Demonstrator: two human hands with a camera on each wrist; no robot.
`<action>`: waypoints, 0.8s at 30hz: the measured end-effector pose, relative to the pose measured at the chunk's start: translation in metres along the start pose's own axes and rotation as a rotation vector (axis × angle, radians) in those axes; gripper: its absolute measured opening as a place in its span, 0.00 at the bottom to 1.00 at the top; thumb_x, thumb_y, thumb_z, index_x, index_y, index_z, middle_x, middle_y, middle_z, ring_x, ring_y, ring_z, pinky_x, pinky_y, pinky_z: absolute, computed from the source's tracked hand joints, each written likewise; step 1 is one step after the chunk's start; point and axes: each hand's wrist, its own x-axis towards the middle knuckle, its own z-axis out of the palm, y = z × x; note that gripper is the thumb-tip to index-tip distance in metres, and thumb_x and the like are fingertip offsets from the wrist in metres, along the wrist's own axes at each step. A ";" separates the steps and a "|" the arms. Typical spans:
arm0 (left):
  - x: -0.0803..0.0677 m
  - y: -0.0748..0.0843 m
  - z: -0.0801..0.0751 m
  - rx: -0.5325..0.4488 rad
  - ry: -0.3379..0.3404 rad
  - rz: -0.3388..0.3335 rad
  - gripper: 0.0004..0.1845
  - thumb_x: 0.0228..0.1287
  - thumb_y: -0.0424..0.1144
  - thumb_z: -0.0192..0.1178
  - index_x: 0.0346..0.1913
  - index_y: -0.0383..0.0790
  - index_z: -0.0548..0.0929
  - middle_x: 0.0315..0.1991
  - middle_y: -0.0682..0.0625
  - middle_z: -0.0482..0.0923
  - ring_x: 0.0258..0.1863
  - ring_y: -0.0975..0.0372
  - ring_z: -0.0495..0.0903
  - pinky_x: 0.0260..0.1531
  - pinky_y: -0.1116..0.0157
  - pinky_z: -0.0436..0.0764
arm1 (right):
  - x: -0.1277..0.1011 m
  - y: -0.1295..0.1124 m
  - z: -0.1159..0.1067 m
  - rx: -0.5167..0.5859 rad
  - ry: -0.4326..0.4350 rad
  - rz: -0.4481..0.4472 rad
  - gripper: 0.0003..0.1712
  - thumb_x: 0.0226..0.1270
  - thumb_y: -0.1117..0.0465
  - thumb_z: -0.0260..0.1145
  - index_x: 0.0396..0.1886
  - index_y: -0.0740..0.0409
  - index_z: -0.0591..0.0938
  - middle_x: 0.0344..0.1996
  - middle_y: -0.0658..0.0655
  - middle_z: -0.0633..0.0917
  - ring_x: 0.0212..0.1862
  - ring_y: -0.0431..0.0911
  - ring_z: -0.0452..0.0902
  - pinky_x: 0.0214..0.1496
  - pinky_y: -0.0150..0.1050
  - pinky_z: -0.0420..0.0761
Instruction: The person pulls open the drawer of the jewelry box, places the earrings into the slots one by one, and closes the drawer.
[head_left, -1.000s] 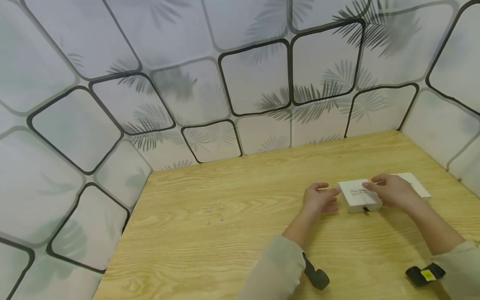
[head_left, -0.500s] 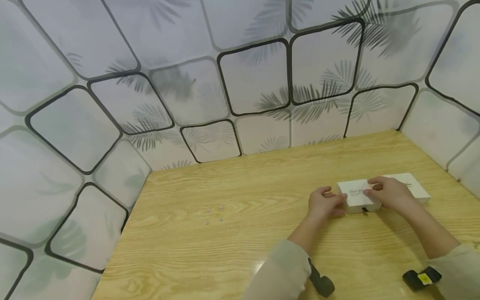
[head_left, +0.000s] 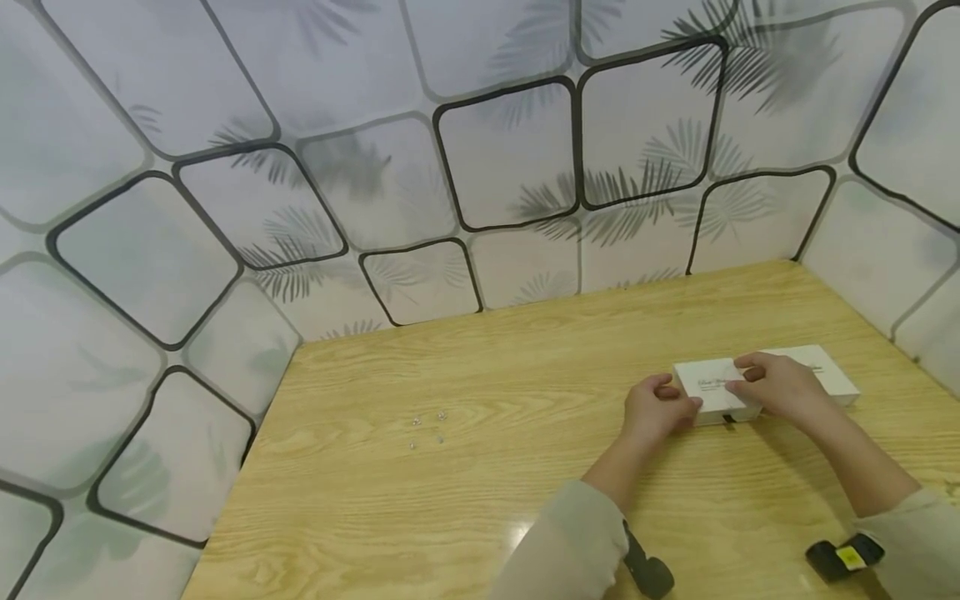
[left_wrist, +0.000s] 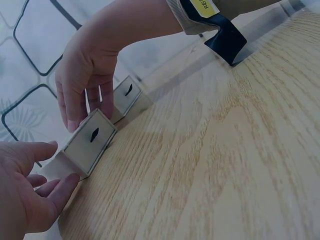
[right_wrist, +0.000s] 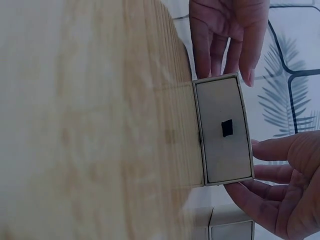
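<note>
Left hand (head_left: pixel 651 410) moved nearer, spread against white lettered box (head_left: pixel 708 381), black tab (right_wrist: pixel 227 128), right grip (head_left: pixel 789 385) pinching it

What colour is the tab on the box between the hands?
The tab is black, clearest in the right wrist view.

Leaf-patterned walls (head_left: pixel 517 162) stand around a wood-grain table (head_left: pixel 525 400)

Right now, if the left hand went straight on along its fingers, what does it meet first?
The left hand would likely meet the nearer white box at its left side. The fingertips are right at it; whether all already touch is hard to tell.
</note>
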 end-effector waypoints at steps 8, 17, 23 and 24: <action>0.003 0.002 0.004 0.023 -0.001 0.012 0.23 0.48 0.23 0.68 0.50 0.37 0.81 0.34 0.54 0.76 0.34 0.64 0.78 0.34 0.66 0.84 | -0.001 -0.003 -0.001 -0.022 0.028 -0.007 0.35 0.67 0.54 0.61 0.59 0.80 0.65 0.50 0.81 0.73 0.39 0.61 0.81 0.32 0.43 0.84; 0.003 0.006 0.002 0.173 -0.016 0.042 0.24 0.49 0.28 0.69 0.52 0.41 0.81 0.37 0.55 0.77 0.37 0.66 0.78 0.37 0.69 0.81 | -0.001 -0.006 -0.002 -0.001 -0.006 0.010 0.38 0.67 0.52 0.61 0.61 0.80 0.63 0.52 0.82 0.71 0.41 0.62 0.79 0.35 0.45 0.83; 0.003 0.005 -0.001 0.164 0.006 0.012 0.24 0.47 0.27 0.69 0.51 0.41 0.81 0.36 0.55 0.76 0.35 0.66 0.77 0.35 0.68 0.82 | -0.001 -0.004 0.001 0.010 -0.032 0.018 0.40 0.66 0.51 0.62 0.61 0.82 0.63 0.53 0.82 0.71 0.43 0.62 0.78 0.36 0.45 0.83; 0.003 0.005 -0.001 0.153 0.007 0.008 0.24 0.47 0.26 0.69 0.51 0.41 0.81 0.36 0.55 0.76 0.35 0.65 0.76 0.35 0.68 0.83 | -0.001 -0.003 0.002 0.013 -0.037 0.018 0.40 0.66 0.51 0.62 0.61 0.82 0.63 0.53 0.82 0.71 0.43 0.63 0.78 0.36 0.45 0.83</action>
